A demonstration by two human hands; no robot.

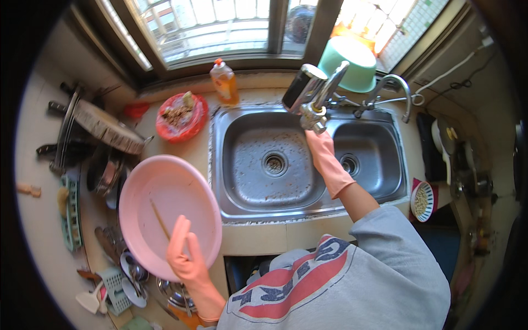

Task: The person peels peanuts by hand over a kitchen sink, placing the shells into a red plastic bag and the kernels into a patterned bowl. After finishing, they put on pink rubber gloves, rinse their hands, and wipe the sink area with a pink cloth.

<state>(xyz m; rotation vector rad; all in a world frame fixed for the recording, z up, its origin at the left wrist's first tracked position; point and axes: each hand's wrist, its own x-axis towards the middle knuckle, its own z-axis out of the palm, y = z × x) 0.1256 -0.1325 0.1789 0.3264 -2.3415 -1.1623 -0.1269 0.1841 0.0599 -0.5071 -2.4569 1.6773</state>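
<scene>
A pink rubber glove covers my left hand (186, 251), which is over the near right side of a pink plastic basin (128, 198). A slim wooden stick (159, 216), like a chopstick, shows in the basin; its lower end meets the glove's edge, and whether I hold it cannot be told. In the matching glove, my right hand (321, 146) reaches across the divider of a steel double sink to the chrome faucet (317, 115). The faucet hides those fingertips. Brown food bits are scattered over the larger sink bowl (247, 165) and in its drain (274, 163).
Behind the basin are a red bag-lined bowl of scraps (181, 117) and an orange dish soap bottle (225, 84). A green tub (350, 66) leans at the window. Pans and utensils crowd the left; a white bowl (423, 202) sits right of the smaller sink bowl (371, 144).
</scene>
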